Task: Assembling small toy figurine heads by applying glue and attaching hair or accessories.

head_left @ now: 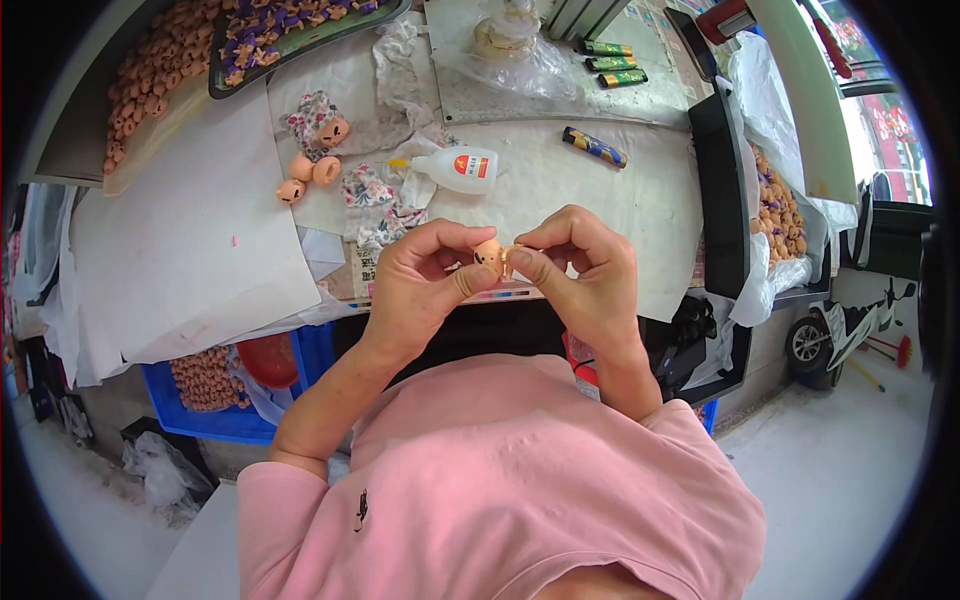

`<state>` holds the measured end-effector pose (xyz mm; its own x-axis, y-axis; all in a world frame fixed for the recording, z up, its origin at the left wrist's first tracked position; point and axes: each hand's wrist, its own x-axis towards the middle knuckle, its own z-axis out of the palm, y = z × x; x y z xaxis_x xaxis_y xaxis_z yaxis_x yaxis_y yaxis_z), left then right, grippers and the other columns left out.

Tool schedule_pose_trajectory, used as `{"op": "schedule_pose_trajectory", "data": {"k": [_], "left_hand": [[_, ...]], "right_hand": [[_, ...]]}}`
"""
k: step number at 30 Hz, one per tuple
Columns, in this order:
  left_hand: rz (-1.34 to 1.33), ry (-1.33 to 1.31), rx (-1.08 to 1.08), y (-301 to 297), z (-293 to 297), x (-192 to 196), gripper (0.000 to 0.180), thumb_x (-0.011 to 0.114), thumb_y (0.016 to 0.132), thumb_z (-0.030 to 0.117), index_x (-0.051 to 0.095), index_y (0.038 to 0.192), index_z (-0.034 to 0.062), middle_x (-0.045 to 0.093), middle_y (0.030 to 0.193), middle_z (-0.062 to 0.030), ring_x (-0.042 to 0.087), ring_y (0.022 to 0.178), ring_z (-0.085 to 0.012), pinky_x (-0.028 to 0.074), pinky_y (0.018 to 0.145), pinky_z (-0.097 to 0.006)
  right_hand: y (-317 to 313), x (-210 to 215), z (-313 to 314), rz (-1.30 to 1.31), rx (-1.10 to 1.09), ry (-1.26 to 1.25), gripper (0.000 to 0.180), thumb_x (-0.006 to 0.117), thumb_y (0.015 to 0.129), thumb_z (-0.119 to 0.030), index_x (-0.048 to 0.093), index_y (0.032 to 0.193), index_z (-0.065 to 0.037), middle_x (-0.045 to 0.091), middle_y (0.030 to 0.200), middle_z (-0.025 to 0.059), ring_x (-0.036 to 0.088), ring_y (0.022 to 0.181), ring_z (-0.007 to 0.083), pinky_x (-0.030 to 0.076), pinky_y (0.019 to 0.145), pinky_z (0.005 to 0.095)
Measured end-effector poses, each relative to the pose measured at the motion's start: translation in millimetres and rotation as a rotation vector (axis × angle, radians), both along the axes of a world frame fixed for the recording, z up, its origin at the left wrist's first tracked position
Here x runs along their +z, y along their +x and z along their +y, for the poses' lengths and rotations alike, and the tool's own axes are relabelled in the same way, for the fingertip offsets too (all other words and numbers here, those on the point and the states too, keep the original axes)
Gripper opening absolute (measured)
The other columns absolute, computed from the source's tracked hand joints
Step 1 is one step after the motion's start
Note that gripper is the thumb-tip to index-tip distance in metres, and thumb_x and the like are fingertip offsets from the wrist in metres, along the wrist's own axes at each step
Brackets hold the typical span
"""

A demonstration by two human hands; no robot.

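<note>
My left hand (422,285) pinches a small peach-coloured doll head (488,255) with dark facial marks between thumb and fingers. My right hand (590,268) grips a small peach-coloured doll piece (509,263) against the head's right side; the fingers hide much of it, so its exact shape is unclear. Just beyond my hands, a white squeeze bottle (468,170) with a red label and yellow tip lies on its side. Beside it is crumpled floral cloth (372,205). Farther left, a few loose doll heads (326,170) lie near another floral cloth bundle (312,108).
Doll heads fill a bin (150,85) at far left, beside a dark tray (222,75) of purple-dressed figures. A black bin (722,195) stands right, a blue crate (215,422) below left. One blue cylinder (595,147) and several green ones (615,64) lie on the table.
</note>
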<state>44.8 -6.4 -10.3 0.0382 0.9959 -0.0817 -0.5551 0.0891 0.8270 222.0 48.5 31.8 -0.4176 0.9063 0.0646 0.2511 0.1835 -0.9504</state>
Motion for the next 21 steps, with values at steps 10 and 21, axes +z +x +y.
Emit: {"op": "schedule_pose_trajectory", "data": {"k": [10,21], "left_hand": [[-0.052,-0.150,0.029,1.6,3.4,9.1,0.024,0.069,0.084,0.004,0.061,0.106,-0.0020,0.066,0.091,-0.0082,0.066,0.078,-0.0131,0.060,0.071,-0.027],[-0.379,-0.212,-0.051,-1.5,11.6,10.5,0.018,0.063,0.089,0.004,0.057,0.106,0.0039,0.064,0.100,-0.0081,0.066,0.089,-0.0163,0.059,0.080,-0.029]], "right_hand": [[-9.8,-16.0,5.5,0.046,-0.018,0.030,0.007,0.069,0.082,0.003,0.062,0.083,0.004,0.060,0.080,0.0060,0.058,0.065,0.0082,0.047,0.055,0.0199],[-25.2,14.2,24.9,0.024,0.009,0.170,0.007,0.069,0.082,-0.001,0.065,0.086,0.003,0.064,0.078,0.0064,0.060,0.064,0.0094,0.046,0.057,0.0213]]}}
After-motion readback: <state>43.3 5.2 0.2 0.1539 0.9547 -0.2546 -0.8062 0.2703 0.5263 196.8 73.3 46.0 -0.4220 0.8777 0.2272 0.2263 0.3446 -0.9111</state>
